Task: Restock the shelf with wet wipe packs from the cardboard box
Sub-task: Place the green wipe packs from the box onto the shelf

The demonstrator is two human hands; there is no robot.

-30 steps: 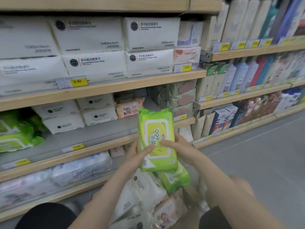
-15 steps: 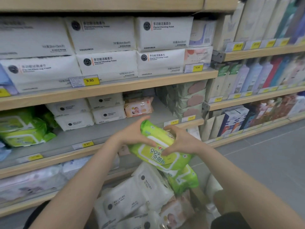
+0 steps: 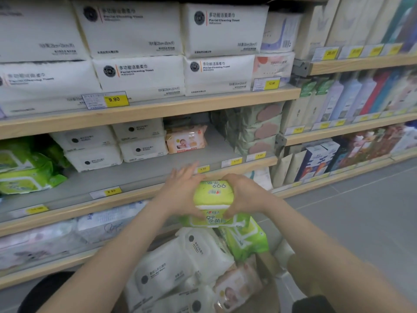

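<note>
A green wet wipe pack (image 3: pixel 213 194) is held between my two hands just in front of the middle shelf (image 3: pixel 144 175), its print upside down. My left hand (image 3: pixel 180 190) presses the pack's left side with fingers stretched toward the shelf and the thumb under it. On the right side, my right hand (image 3: pixel 244 193) curls round the pack. A second green pack (image 3: pixel 214 220) lies directly beneath; whether it is held I cannot tell. Below, the cardboard box (image 3: pixel 267 292) holds another green pack (image 3: pixel 244 241), white packs (image 3: pixel 180 265) and a baby-print pack (image 3: pixel 235 288).
On the middle shelf, green packs (image 3: pixel 27 172) are stacked at the left, white packs (image 3: pixel 94 152) in the middle, a baby-print pack (image 3: pixel 186 138) behind. Bare grey shelf shows before them. Facial towel packs (image 3: pixel 140 73) fill the shelf above. Grey floor (image 3: pixel 352 211) lies to the right.
The green pack went from upright to lying flat with its print upside down. Both hands carried it forward and slightly up, close to the middle shelf's edge.
</note>
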